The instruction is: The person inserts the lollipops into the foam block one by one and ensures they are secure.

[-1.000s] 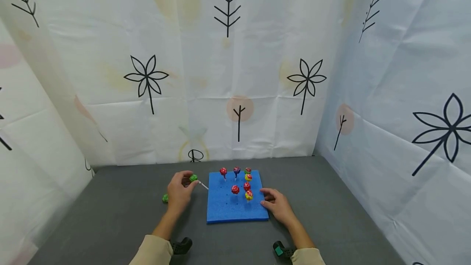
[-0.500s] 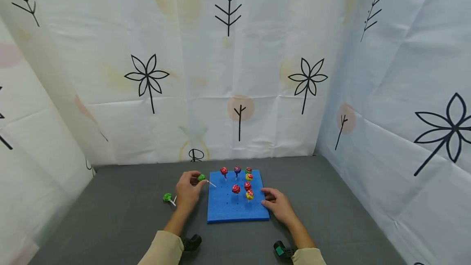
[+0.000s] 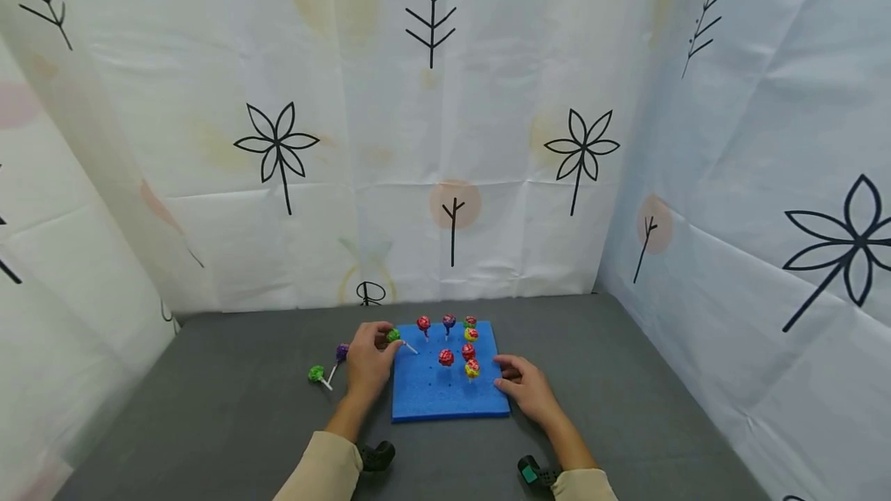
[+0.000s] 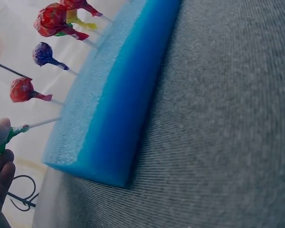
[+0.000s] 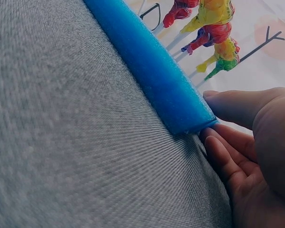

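A green-wrapped lollipop (image 3: 393, 335) is pinched between the thumb and fingers of my left hand (image 3: 369, 363). Its white stick slants down over the far left corner of a blue foam board (image 3: 425, 402); in the left wrist view the stick's tip (image 4: 56, 119) is right at the foam's surface. My right hand (image 3: 530, 391) grips the board's right edge, thumb (image 5: 228, 105) over the top and fingers at the side. Several lollipops stand upright in the foam: a red one (image 3: 423, 322) and a purple one (image 3: 448, 322) at the back, a red one (image 3: 445, 358) mid-board, others along the right.
Left of the board, a green lollipop (image 3: 316, 373) and a purple lollipop (image 3: 342, 352) lie on the grey tabletop (image 3: 230, 400), their sticks close together. Small holes dot the foam. Patterned white curtains (image 3: 501, 138) stand behind and at both sides.
My left hand has moved right, carrying the green lollipop from beside the board to over its far left corner. The two lying lollipops have come into fuller view. My right hand stays put.
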The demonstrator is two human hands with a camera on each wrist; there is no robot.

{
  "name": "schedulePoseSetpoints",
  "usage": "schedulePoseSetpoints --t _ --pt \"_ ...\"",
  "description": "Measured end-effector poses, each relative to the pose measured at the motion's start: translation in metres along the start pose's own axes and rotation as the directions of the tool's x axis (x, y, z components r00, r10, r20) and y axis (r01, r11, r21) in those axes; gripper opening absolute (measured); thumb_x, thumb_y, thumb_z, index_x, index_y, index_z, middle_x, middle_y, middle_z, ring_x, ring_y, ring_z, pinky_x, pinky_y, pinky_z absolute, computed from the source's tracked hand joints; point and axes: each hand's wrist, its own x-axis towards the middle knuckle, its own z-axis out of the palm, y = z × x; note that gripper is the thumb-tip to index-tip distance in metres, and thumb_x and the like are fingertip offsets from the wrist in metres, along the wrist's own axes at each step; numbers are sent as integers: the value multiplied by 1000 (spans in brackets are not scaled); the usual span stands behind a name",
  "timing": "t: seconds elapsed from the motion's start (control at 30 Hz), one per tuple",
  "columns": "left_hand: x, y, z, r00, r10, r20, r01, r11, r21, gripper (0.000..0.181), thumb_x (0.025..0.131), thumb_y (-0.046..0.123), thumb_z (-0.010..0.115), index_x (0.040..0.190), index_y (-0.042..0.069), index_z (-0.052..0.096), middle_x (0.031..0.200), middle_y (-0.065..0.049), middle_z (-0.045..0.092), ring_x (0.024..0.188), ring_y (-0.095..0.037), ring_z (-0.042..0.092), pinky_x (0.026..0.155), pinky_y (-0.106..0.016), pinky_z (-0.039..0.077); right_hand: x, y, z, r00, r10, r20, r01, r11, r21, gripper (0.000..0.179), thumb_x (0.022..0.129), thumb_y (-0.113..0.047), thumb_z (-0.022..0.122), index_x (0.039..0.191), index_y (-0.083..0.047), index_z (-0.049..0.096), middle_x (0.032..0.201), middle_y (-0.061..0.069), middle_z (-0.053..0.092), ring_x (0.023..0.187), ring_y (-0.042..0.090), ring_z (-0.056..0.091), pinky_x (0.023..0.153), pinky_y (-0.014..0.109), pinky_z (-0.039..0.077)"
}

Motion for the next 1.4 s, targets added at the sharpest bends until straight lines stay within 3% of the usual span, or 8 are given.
schedulePoseSetpoints --t 0.17,0.6,0.87,1.1,1.4 --pt "1 -1 3 1000 21 11 -21 999 25 29 74 3 84 97 5 67 95 -7 60 80 -21 65 70 -38 55 0 0 0 1000 -3 -1 3 1000 2 33 88 -5 70 121 -6 65 118 10 62 99 25 60 82 35 50" --pt "4 8 9 980 188 73 -196 970 143 31 74 2 84 100 7 68 98 -6 61 84 -20 65 73 -37 54 0 1 0 1000 -4 1 4 1000 -5 33 88 -6 71 121 -6 64 117 10 62 99 25 60 82 35 50" --pt "5 19 7 970 216 110 -236 949 209 38 77 8 83 111 11 68 105 -5 68 89 -21 67 75 -39 54 1 0 1 1000 -3 -2 3 1000 -2 33 88 -7 71 121 -6 65 117 9 62 99 24 61 82 34 50" --pt "3 17 8 954 261 147 -290 927 239 39 75 12 85 112 10 70 107 -6 71 93 -23 67 78 -41 53 1 0 1 1000 -5 -1 5 1000 -4 33 89 -6 70 121 -6 64 118 10 62 99 25 60 82 34 50" --pt "2 16 9 939 277 203 -321 919 230 39 78 13 83 114 12 70 109 -4 70 98 -23 64 82 -42 52 0 0 1 1000 -1 7 1 1000 -4 33 89 -7 70 121 -5 64 118 11 62 99 25 60 82 34 50"
